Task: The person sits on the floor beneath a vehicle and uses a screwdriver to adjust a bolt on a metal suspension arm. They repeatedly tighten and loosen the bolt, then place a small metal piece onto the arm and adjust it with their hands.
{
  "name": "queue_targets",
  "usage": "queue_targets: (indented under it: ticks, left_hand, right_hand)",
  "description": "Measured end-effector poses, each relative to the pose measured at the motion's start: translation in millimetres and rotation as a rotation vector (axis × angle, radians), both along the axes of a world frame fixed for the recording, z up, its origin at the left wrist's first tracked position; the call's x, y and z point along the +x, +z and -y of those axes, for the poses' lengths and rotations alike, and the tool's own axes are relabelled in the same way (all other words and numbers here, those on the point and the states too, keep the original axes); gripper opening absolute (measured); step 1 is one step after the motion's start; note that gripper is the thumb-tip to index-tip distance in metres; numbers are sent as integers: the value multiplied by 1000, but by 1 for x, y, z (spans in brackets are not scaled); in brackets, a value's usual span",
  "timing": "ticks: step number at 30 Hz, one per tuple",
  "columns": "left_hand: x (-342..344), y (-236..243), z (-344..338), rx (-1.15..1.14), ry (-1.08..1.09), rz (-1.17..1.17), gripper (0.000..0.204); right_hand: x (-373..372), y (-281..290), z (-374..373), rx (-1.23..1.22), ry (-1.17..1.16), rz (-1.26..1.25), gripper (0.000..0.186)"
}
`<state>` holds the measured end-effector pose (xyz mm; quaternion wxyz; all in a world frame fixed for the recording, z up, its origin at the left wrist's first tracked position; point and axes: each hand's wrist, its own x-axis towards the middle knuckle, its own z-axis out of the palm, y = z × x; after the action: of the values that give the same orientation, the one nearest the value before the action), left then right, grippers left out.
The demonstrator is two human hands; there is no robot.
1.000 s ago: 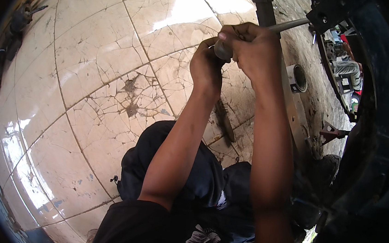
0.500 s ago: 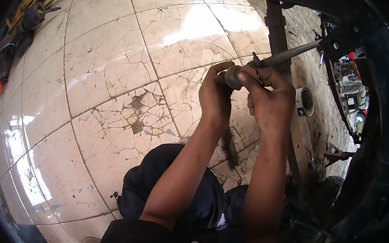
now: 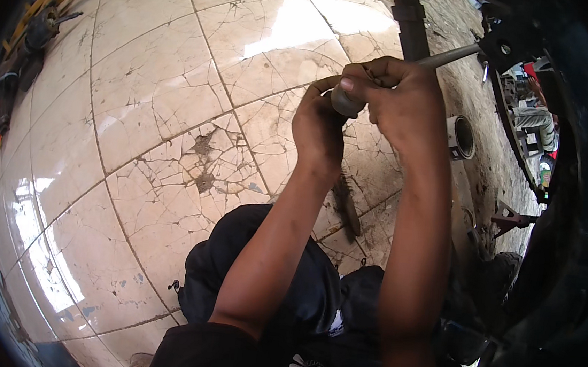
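Note:
A rounded, dull grey metal end piece [image 3: 346, 103] sits between my two hands. My left hand [image 3: 318, 131] cups it from the left with curled fingers. My right hand [image 3: 407, 104] closes over its upper right side, thumb laid across the top and fingers bent; what lies inside those fingers is mostly hidden. Behind the right hand a grey metal rod [image 3: 453, 56] runs up to a dark bracket [image 3: 505, 49] on a vehicle-like frame. Whether the end piece joins the rod cannot be seen, since my right hand covers that stretch.
Cracked pale tiles [image 3: 155, 94] cover the floor. A long dark tool with a toothed-looking edge [image 3: 348, 208] lies below my hands. At right are a pale hollow cylinder [image 3: 461, 138], a reddish stand [image 3: 509, 220] and another person [image 3: 536, 119]. Dark machine parts [image 3: 40, 34] line the left edge.
My right hand has shifted up and left, turning further over the end piece and covering more of the rod. The left hand has moved slightly left with the piece.

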<state>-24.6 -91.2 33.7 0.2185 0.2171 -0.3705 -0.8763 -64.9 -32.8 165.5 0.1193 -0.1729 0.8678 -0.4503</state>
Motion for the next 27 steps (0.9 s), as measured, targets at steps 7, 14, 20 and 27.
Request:
queue_targets:
  ticks: [7, 14, 20, 27]
  left_hand:
    - [-4, 3, -3, 353, 67, -185, 36]
    - [-1, 10, 2, 407, 72, -143, 35]
    - [-5, -8, 1, 226, 18, -125, 37]
    - [1, 6, 0, 460, 51, -213, 37]
  right_hand:
    - [1, -1, -8, -5, 32, -83, 19]
    - [9, -3, -20, 52, 7, -102, 21]
    - [-4, -15, 9, 35, 40, -141, 19]
    - [12, -6, -23, 32, -29, -61, 24]
